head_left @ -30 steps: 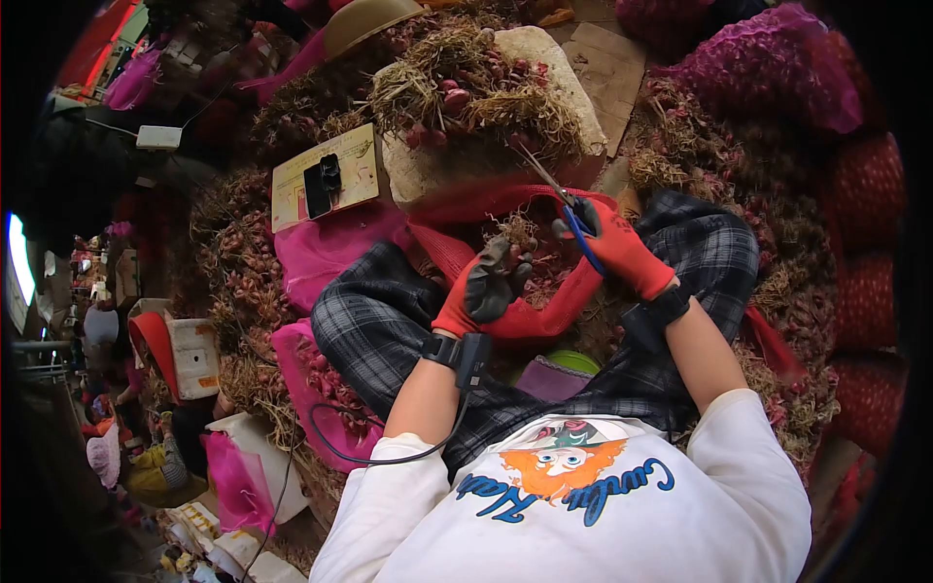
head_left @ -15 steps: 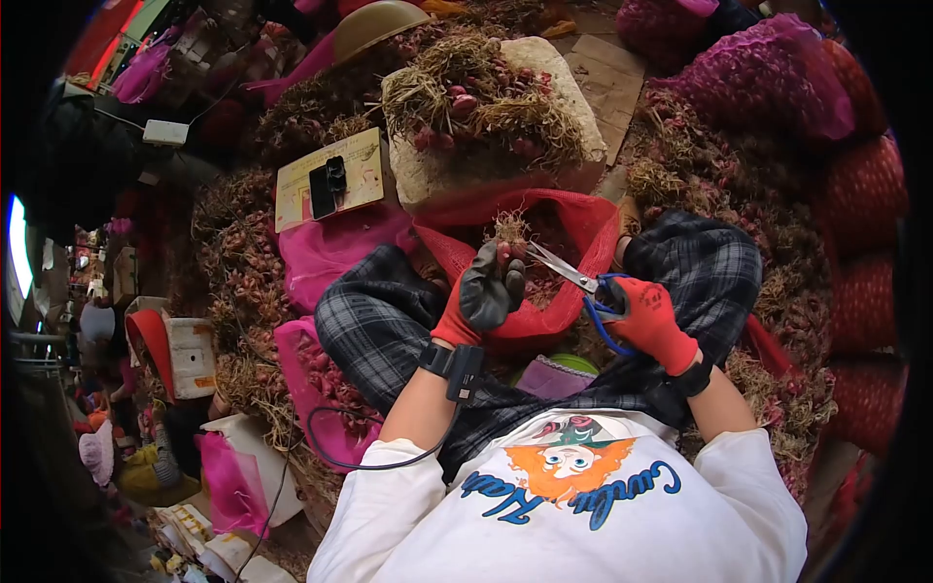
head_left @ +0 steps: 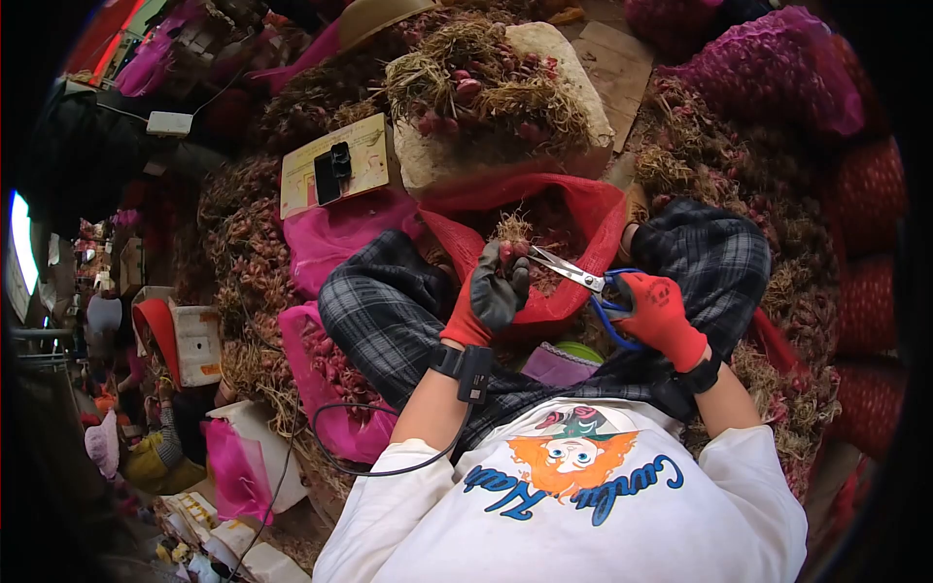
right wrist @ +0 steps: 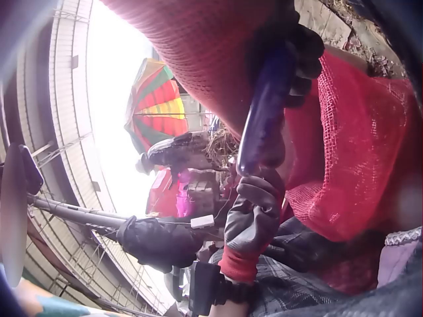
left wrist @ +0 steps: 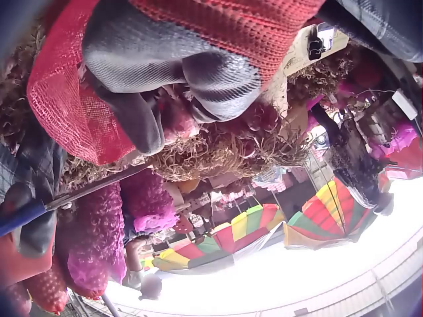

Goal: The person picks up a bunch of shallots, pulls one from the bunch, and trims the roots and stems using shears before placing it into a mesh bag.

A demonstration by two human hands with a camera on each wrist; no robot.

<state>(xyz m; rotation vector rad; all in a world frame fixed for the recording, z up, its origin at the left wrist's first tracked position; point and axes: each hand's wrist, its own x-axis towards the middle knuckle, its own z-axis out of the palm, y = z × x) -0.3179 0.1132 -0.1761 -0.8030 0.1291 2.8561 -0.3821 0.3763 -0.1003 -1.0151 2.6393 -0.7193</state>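
Note:
In the head view my left hand (head_left: 494, 296), in a red and grey glove, grips a few shallots (head_left: 512, 252) with their dry roots pointing up. The left wrist view shows pinkish shallot bulbs (left wrist: 177, 122) between the grey fingers. My gloved right hand (head_left: 658, 316) holds scissors (head_left: 579, 276) by their blue handles. The blades are slightly parted and their tips are right at the shallots, below the roots. Beneath both hands a red mesh bag (head_left: 604, 206) lies spread between the legs, with shallots and trimmings inside. The right wrist view has a blue scissor handle (right wrist: 264, 112) in close-up.
Ahead, a pale foam block (head_left: 457, 173) bears a heap of dried shallots (head_left: 476, 92). Left of it a phone (head_left: 332, 174) lies on a printed board (head_left: 374, 146). Filled pink mesh sacks (head_left: 777, 73) stand at the far right; loose shallots (head_left: 238, 243) cover the ground at both sides.
My left hand has turned and raised the shallots, roots up. The scissors have swung from pointing away to pointing left, and their tips have come to the shallots.

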